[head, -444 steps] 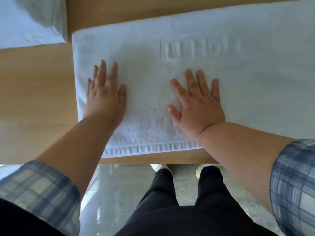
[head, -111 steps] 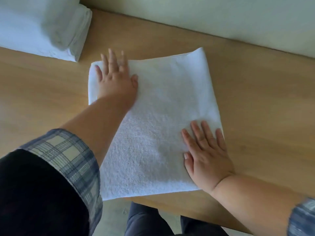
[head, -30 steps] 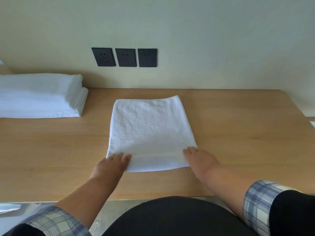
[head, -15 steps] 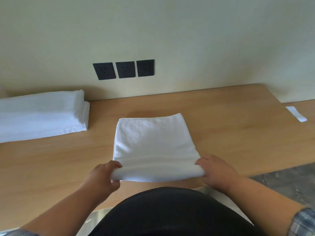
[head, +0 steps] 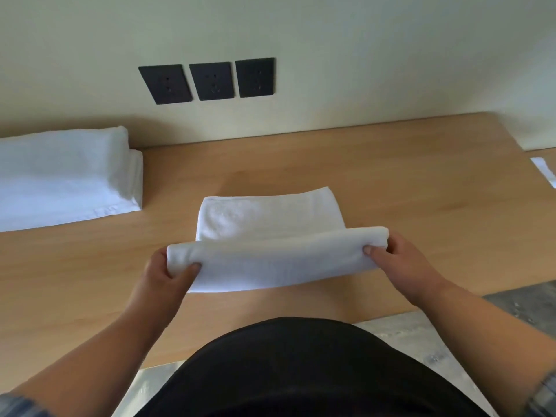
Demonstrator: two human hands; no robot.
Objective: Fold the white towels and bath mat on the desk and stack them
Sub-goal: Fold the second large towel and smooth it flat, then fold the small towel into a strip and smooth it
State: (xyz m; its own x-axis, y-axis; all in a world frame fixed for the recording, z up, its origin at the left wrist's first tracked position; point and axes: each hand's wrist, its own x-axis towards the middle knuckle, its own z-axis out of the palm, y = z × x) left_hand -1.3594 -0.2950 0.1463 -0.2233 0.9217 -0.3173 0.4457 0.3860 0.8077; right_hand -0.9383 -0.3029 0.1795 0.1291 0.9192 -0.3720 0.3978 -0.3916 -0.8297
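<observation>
A folded white bath mat [head: 270, 218] lies in the middle of the wooden desk [head: 406, 206]. Its near edge is lifted off the desk and turned over toward the wall. My left hand [head: 168, 272] grips the lifted edge at its left corner, thumb on top. My right hand [head: 400, 260] grips the right corner the same way. A stack of folded white towels [head: 63, 176] sits at the back left of the desk, apart from the mat.
Three black wall sockets [head: 210, 81] sit on the wall above the desk. A small white slip [head: 544, 170] lies at the far right. The desk's near edge runs just in front of my body, with grey floor [head: 517, 311] at the right.
Both hands have taken hold of the mat's near corners and raised that edge, carrying it up and away from me. The stack of towels has not moved.
</observation>
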